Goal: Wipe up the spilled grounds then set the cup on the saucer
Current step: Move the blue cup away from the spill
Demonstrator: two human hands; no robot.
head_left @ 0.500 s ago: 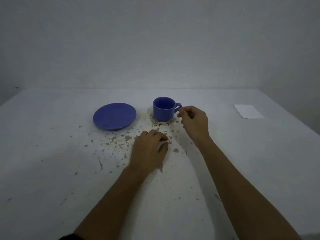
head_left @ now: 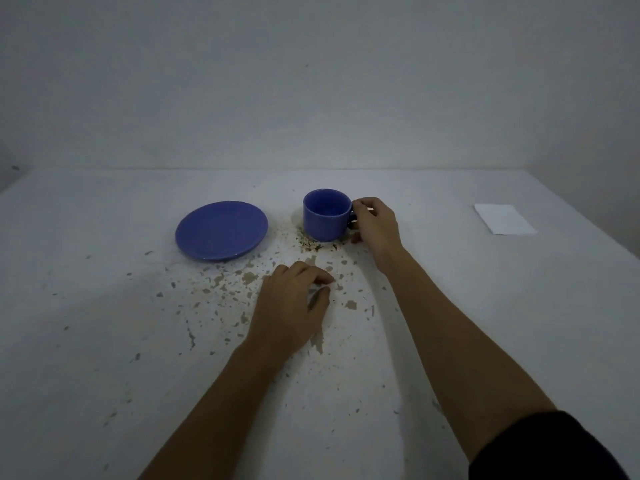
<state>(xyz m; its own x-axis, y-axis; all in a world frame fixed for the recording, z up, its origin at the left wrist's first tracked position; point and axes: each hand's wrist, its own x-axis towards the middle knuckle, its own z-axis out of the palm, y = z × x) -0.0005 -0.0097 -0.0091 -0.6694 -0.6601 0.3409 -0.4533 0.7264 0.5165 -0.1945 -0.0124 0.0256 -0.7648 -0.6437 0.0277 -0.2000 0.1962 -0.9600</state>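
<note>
A blue glazed cup (head_left: 325,214) is being gripped at its handle by the right hand (head_left: 375,225), the fingers (head_left: 360,204) being curled round the loop so that most of the handle is hidden. The cup, a straight-sided cylinder with a smooth ceramic sheen, is being kept upright on the table (head_left: 104,341), just right of the saucer (head_left: 221,230) and apart from it. The saucer, a round, shallow disc of the same blue glaze, is being left bare. Dark, gritty grounds (head_left: 308,242) are being shown heaped against the cup's near base and scattered in fine specks toward the viewer. The white tabletop is being seen as rough and matte, with tan, ragged patches where its coating is chipped. The left hand (head_left: 294,306) is being rested palm-down on the table among the specks, its fingers loosely bent and nothing being held. A flat, rectangular white tissue (head_left: 504,219) is being left well apart at the far right of the table. A dark sleeve (head_left: 554,448) is being glimpsed on the right arm at the lower corner.
</note>
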